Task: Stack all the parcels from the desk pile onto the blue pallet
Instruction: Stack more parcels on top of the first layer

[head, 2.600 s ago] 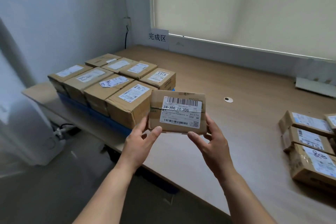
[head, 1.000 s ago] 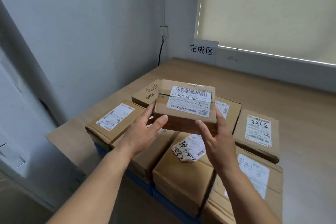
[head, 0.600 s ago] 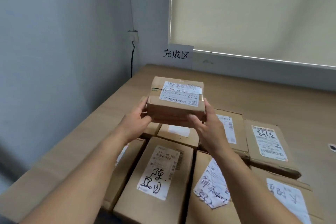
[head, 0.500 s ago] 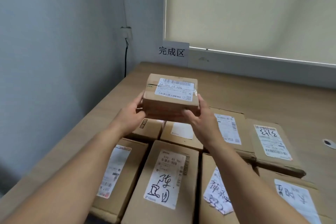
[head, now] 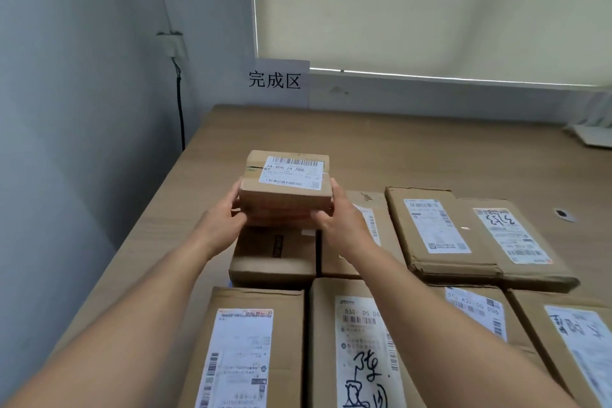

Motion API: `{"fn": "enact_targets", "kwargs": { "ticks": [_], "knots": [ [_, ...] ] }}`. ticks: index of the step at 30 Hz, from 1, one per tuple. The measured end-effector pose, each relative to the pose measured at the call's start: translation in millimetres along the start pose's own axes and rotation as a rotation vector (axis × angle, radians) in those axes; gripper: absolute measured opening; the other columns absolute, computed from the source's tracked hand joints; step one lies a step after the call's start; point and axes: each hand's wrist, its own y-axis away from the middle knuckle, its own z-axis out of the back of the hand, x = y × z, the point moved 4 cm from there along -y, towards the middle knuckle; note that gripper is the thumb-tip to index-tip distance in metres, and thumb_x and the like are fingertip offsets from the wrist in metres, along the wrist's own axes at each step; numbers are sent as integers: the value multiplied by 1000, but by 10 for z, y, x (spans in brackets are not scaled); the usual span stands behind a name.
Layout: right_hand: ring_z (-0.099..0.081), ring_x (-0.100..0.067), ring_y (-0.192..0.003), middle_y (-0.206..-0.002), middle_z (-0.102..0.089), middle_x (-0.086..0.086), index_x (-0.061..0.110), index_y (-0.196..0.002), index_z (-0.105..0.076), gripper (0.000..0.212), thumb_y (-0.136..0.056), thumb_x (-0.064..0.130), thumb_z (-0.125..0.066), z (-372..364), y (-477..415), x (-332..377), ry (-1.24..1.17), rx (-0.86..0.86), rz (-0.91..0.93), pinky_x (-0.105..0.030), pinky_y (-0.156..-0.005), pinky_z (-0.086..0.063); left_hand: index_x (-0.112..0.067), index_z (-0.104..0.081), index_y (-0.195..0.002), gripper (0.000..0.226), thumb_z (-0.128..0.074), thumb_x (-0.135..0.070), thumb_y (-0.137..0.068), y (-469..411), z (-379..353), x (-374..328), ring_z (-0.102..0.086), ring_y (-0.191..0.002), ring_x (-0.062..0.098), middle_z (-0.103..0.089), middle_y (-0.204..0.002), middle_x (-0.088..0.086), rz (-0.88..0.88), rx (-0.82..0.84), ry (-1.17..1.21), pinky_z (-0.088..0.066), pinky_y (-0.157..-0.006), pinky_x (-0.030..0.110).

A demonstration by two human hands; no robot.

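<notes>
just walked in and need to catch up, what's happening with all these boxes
A person grips a small labelled parcel between both hands, left hand and right hand at its ends, over the far-left box of a flat layer of parcels on the desk. It is not yet released; whether it touches that box is unclear.

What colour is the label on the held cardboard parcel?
White paper label with black barcodes and text; head view.
</notes>
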Motion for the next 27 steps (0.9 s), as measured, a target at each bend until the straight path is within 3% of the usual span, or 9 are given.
{"fn": "enact_targets", "kwargs": {
  "ticks": [3,5,7,13,25,27],
  "knots": [
    [-55,-21,-110,-121,-59,0,24,-134,-44,46,-89,23,-56,-61,-6,-136,85,14,-51,-37,-93,-44,-45,-24,-141,69,-46,-1,-93,-16,-36,76,-45,-112,10,-49,-118,-13,12,23,21,-37,-90,27],
    [-54,-23,-102,-110,-59,-2,18,-115,-56,28,-88,26,-56,-64,-34,-207,213,-1,-76,-38,-87,-46,-41,-24,-145,70,-50,-3,-92,-30,-30,118,-44,-111,11,-49,-120,-11,26,17,37,-37,-92,30],
    [-52,-23,-99,-106,-54,-3,16,-105,-61,22,-89,30,-56,-63,-61,-243,297,-8,-90,-37,-84,-46,-36,-32,-143,63,-54,-7,-92,-69,-22,165,-46,-112,12,-52,-124,-7,40,11,53,-39,-96,34],
    [-50,-25,-101,-107,-51,-5,16,-108,-64,26,-90,32,-53,-112,-131,-228,376,-23,-88,-36,-84,-45,-27,-52,-130,41,-53,-9,-93,-136,-42,225,-51,-111,18,-60,-120,0,130,-6,44,-41,-92,35],
    [-50,-27,-102,-106,-50,-6,12,-107,-62,27,-91,31,-52,-85,-104,-208,400,-22,-59,-36,-85,-44,-27,-48,-133,44,-54,-10,-93,-85,-47,152,-49,-119,21,-57,-127,1,113,-22,17,-38,-88,30],
    [-48,-27,-108,-113,-50,-7,10,-114,-59,30,-91,29,-52,-50,-68,-209,409,-30,-47,-36,-89,-43,-28,-45,-136,48,-55,-11,-92,-55,-35,141,-48,-118,20,-55,-130,1,95,-26,2,-38,-88,30]
  ]
}}
